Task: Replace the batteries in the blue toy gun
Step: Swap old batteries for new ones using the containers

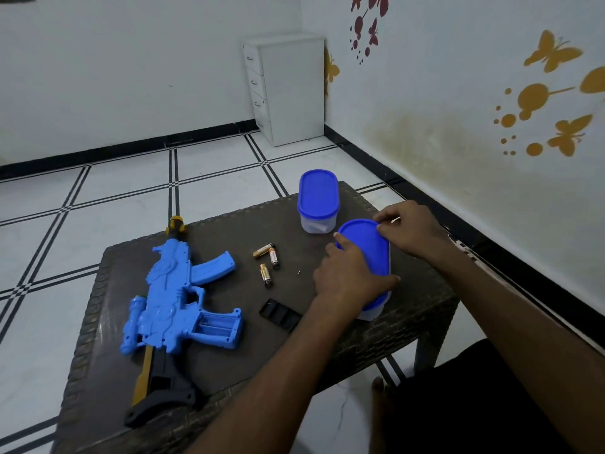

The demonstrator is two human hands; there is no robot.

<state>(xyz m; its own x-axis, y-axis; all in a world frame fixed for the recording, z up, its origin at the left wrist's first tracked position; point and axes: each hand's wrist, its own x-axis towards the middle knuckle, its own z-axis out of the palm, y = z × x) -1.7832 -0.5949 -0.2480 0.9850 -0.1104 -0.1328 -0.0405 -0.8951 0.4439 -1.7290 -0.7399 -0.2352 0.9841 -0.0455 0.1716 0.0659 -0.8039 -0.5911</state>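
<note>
From the head view, the person's left hand (pixel 347 276) grips the near container (pixel 376 290), a clear tub with a blue lid (pixel 365 245); its fingers curl over the lid's left rim and the thumb lies along the lid's near right edge. The right hand (pixel 411 229) comes in from the far side, its fingertips (pixel 381 228) pinching the lid's far right rim. Whether the lid is sealed or lifted at that edge cannot be told. Just beyond the right fingertips stands a second container (pixel 317 204) with its blue lid on, close to the far edge of the dark table (pixel 229 371). To the left of the left hand's knuckles, three loose batteries (pixel 267 262) lie in a small cluster, and a tiny screw (pixel 299 272) lies between them and the hand. Just beside the left wrist rests the black battery cover (pixel 280 315). Farther left, well apart from both hands, the blue toy gun (pixel 176 299) lies on its side along the table's left part, its battery compartment (pixel 216 326) in the grip open and facing up, its muzzle reaching past the far edge and its black stock near the front edge. Bare tabletop lies between the gun and the batteries. The table's right edge sits near the wall (pixel 458 126); tiled floor (pixel 114 198) opens to the left and beyond.
</note>
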